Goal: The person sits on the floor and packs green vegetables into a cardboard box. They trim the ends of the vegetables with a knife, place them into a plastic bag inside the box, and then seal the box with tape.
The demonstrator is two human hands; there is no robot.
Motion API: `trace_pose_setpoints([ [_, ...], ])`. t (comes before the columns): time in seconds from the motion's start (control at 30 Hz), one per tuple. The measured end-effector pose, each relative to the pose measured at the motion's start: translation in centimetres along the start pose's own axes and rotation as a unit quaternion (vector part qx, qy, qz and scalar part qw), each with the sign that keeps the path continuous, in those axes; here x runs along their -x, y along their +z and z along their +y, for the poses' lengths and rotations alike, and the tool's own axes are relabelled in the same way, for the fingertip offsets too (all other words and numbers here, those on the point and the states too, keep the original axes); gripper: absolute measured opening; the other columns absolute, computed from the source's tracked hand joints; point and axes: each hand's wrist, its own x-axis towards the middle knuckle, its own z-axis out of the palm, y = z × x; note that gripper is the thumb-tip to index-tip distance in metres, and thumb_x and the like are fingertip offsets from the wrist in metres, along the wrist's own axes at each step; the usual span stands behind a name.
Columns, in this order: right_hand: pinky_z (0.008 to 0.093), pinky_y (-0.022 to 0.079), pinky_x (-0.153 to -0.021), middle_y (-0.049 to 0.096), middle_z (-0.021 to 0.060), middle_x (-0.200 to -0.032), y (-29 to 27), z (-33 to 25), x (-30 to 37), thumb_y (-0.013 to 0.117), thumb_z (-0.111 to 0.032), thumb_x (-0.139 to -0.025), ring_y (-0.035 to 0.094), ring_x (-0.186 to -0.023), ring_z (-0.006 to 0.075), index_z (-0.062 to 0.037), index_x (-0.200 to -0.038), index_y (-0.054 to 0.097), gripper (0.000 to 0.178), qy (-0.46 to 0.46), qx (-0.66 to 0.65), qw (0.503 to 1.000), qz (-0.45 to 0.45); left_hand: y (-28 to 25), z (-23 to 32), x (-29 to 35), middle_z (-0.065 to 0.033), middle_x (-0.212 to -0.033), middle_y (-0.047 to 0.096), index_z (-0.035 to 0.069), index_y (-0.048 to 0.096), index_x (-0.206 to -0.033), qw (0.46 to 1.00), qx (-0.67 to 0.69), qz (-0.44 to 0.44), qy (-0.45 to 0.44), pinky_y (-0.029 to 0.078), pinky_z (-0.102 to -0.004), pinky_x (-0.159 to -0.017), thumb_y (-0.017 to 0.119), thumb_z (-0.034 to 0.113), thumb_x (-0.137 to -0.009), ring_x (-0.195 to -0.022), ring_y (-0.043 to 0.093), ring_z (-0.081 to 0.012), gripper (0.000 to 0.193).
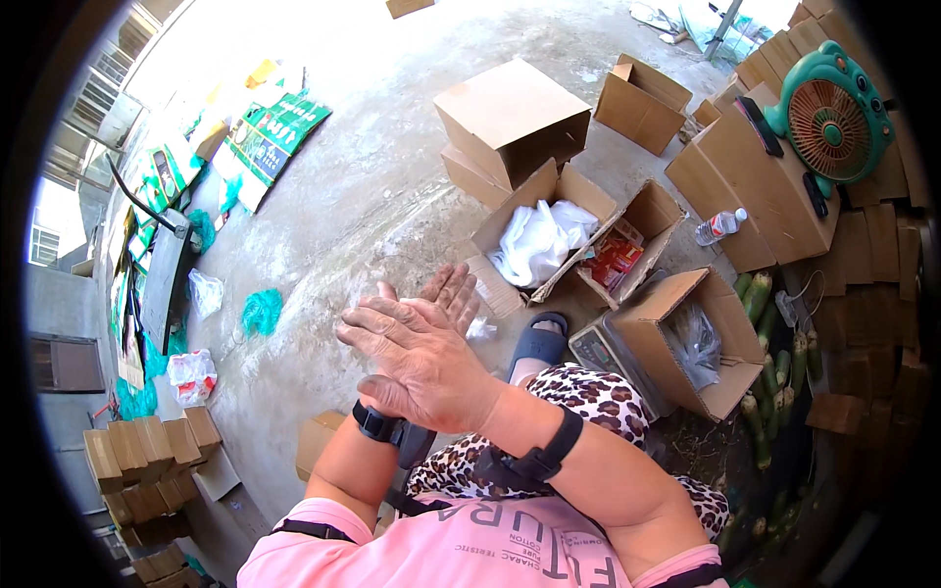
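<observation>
My two hands are pressed together in front of my body, crossing each other. On top lies my right hand (pixel 436 363), its fingers stretched out toward the left over the other palm. Beneath it my left hand (pixel 453 292) is partly hidden, with its fingers reaching out past it at the upper right. Both hands are open, and nothing shows between them. A dark wristband (pixel 377 423) sits on my left wrist, and a black strap (pixel 554 446) circles my right forearm. The nearest container is an open carton (pixel 490 232) with white plastic bags (pixel 542 240) in it.
More open cartons stand ahead and to my right, one holding red packets (pixel 616 260). A clear bottle (pixel 720 226) and a green fan (pixel 830 122) rest on boxes. Long green vegetables (pixel 774 382) lie at my right. Flattened cardboard (pixel 270 147) and stacked small boxes (pixel 152 446) are on the left.
</observation>
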Motion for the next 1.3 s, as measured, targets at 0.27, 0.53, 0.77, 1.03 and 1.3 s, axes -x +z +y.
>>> trace_pose_setpoints([
  [0.27,0.0495,0.04,-0.101,0.06,0.0186,-0.127,-1.1,8.4,-4.1,0.054,-0.036,-0.091,0.054,-0.12,0.0369,-0.0035,-0.12,0.064,0.044,0.261,0.255,0.873,-0.324,-3.0,8.7,7.0,-0.0148,-0.145,0.047,0.003,0.052,-0.136,0.838,-0.406,0.086,0.353,0.018,-0.0436,-0.118,0.025,0.051,-0.105,-0.141,0.034,-0.0256,0.062],
  [0.53,0.048,0.045,-0.098,0.059,0.0181,-0.124,-1.5,6.2,0.6,0.06,-0.03,-0.088,0.056,-0.115,0.0374,-0.0007,-0.111,0.063,0.038,0.114,0.14,0.946,-0.268,-30.2,0.7,1.0,-0.0191,-0.143,0.047,-0.002,0.035,-0.145,0.725,-0.443,0.505,-0.154,0.041,-0.0451,-0.101,0.077,0.043,-0.08,-0.125,0.049,-0.0312,0.089],
  [0.77,0.0444,0.045,-0.1,0.057,0.0198,-0.129,-2.2,7.2,2.6,0.064,-0.028,-0.085,0.053,-0.121,0.0364,-0.0032,-0.124,0.056,0.047,0.226,0.16,0.855,-0.438,-32.9,-2.9,0.8,-0.0136,-0.103,0.066,0.0,0.063,-0.112,0.664,-0.444,0.539,-0.269,0.053,-0.0403,-0.075,0.058,0.019,-0.091,-0.091,0.065,-0.0277,0.029],
  [1.03,0.0449,0.048,-0.097,0.057,0.0166,-0.128,2.8,6.3,5.2,0.069,-0.016,-0.08,0.056,-0.118,0.0391,-0.0126,-0.144,0.034,0.073,0.039,0.098,0.881,-0.462,-16.8,4.8,8.2,-0.01,-0.095,0.067,-0.002,0.062,-0.109,0.903,-0.334,0.215,-0.161,0.055,-0.0377,-0.077,0.049,0.002,-0.087,-0.086,0.065,-0.0222,0.026],
  [1.3,0.0437,0.051,-0.088,0.067,0.0257,-0.104,3.2,2.9,2.5,0.071,-0.032,-0.08,0.064,-0.099,0.0421,-0.0024,-0.113,0.059,0.046,0.085,-0.015,0.899,-0.429,-17.2,8.9,10.7,-0.0117,-0.117,0.064,-0.002,0.053,-0.128,0.971,-0.15,0.185,-0.026,0.045,-0.0424,-0.101,0.026,0.066,-0.098,-0.111,0.061,-0.0276,0.079],
])
